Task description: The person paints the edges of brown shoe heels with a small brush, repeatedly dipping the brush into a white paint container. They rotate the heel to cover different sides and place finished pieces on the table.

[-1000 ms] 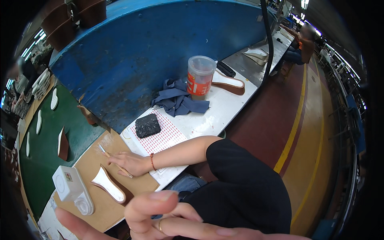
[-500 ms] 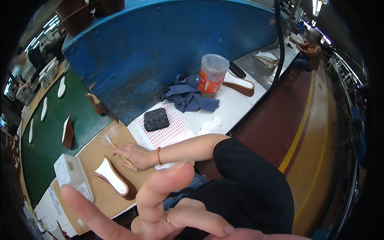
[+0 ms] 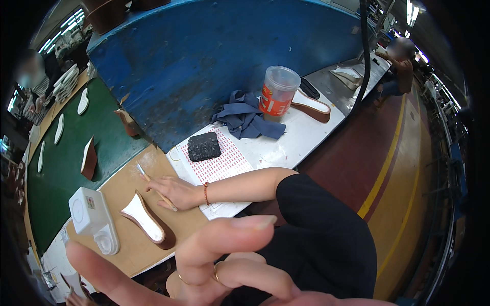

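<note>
While the right hand [image 3: 178, 194]'s fingers grasped a brush [image 3: 167, 201] over the brown mat [image 3: 192, 221], the left hand [image 3: 196, 288] loomed near the camera, fingers bent; whether it gripped anything, I couldn't tell. Near the brush lay a sole [image 3: 145, 222], beside a white device [image 3: 88, 211].

Moderate, even light falls on the bench [image 3: 283, 150] beneath glaring ceiling tubes [image 3: 412, 14] at upper left and right. The floor [image 3: 408, 137] carries a pale sheen. Edges bow toward black corners; the nearest fingers [image 3: 232, 237] look soft, background heads [image 3: 31, 70] smeared.
</note>
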The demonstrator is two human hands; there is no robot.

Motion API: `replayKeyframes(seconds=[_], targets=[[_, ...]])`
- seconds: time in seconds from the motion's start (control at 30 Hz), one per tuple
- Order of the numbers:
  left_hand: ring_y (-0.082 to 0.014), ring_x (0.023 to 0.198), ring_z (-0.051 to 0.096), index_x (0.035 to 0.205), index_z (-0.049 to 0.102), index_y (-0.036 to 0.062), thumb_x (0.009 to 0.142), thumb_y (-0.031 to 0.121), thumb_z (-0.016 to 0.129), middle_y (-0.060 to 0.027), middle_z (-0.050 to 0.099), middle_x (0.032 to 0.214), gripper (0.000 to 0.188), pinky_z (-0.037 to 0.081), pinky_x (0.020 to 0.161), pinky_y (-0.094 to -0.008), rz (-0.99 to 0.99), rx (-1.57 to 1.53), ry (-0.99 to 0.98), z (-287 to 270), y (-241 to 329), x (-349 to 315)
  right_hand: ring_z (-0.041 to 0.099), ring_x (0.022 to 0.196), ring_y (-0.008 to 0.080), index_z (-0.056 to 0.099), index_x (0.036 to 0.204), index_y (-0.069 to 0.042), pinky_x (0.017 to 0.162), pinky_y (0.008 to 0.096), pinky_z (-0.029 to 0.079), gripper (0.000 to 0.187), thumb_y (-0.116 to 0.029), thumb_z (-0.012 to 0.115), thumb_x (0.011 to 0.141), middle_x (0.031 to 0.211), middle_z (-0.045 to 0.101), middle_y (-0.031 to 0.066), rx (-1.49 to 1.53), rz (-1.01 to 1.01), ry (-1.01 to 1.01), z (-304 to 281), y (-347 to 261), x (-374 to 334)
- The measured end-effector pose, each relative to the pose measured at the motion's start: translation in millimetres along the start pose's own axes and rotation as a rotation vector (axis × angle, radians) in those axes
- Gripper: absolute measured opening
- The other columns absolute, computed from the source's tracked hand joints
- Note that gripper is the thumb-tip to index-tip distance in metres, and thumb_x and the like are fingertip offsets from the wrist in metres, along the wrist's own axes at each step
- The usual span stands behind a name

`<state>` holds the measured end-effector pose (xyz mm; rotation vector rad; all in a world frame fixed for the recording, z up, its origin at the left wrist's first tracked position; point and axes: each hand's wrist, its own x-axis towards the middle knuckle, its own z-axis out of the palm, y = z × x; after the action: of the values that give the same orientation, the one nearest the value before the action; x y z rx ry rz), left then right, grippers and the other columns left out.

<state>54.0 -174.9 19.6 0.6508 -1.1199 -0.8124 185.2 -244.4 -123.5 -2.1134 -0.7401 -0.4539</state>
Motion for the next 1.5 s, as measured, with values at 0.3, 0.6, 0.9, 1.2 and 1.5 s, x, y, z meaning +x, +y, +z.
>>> replayKeyframes(seconds=[0.3, 0.6, 0.9, 1.2, 1.5], targets=[[-0.0395, 0.1, 0.051, 0.137, -0.019, 0.0223, 0.077, 0.074, 0.029, -0.0299, 0.016, 0.122, 0.093, 0.04, 0.089, -0.0496, 0.217, 0.179, 0.111, -27, 68, -6, 0.052, 0.097, 0.0376, 0.037, 0.121, -0.002, 0.086, 0.0415, 0.042, 0.056, -0.008, 0.065, 0.072, 0.116, 0.05, 0.0191, 0.082, 0.003, -0.006, 1, 1, 2], [-0.0427, 0.102, 0.05, 0.136, -0.022, 0.0238, 0.075, 0.077, 0.03, -0.0345, 0.008, 0.127, 0.096, 0.042, 0.087, -0.0494, 0.511, 0.305, 0.265, 13, 79, -16, 0.053, 0.095, 0.0354, 0.035, 0.127, -0.007, 0.083, 0.0412, 0.043, 0.059, -0.009, 0.062, 0.074, 0.102, 0.056, 0.0184, -0.071, 0.129, -0.152, 4, 2, 0], [-0.046, 0.103, 0.05, 0.135, -0.026, 0.0252, 0.073, 0.079, 0.03, -0.0391, 0.0, 0.131, 0.099, 0.044, 0.084, -0.0491, 0.682, 0.568, 0.505, 55, 90, -31, 0.053, 0.091, 0.0436, 0.044, 0.111, -0.005, 0.08, 0.0446, 0.043, 0.042, -0.011, 0.064, 0.074, 0.11, 0.053, 0.0252, 0.066, 0.055, -0.03, 6, 2, 2], [-0.039, 0.11, 0.048, 0.138, -0.001, 0.0066, 0.06, 0.076, 0.053, -0.0365, 0.016, 0.135, 0.118, 0.037, 0.092, -0.0431, 0.329, 0.48, 0.592, 88, 44, -124, 0.055, 0.097, 0.042, 0.043, 0.112, -0.004, 0.08, 0.0427, 0.046, 0.043, -0.006, 0.063, 0.074, 0.113, 0.052, 0.0257, 0.06, -0.013, 0.004, 9, 4, 1], [-0.0491, 0.13, 0.013, 0.141, 0.012, 0.0011, 0.073, 0.07, 0.048, -0.0362, 0.005, 0.14, 0.103, 0.014, 0.105, -0.0535, -1.339, 0.656, 1.492, 85, -105, -276, 0.056, 0.098, 0.0412, 0.042, 0.11, -0.004, 0.079, 0.0418, 0.046, 0.043, -0.004, 0.064, 0.072, 0.113, 0.052, 0.0259, 0.021, -0.001, -0.044, 6, 1, 4]])
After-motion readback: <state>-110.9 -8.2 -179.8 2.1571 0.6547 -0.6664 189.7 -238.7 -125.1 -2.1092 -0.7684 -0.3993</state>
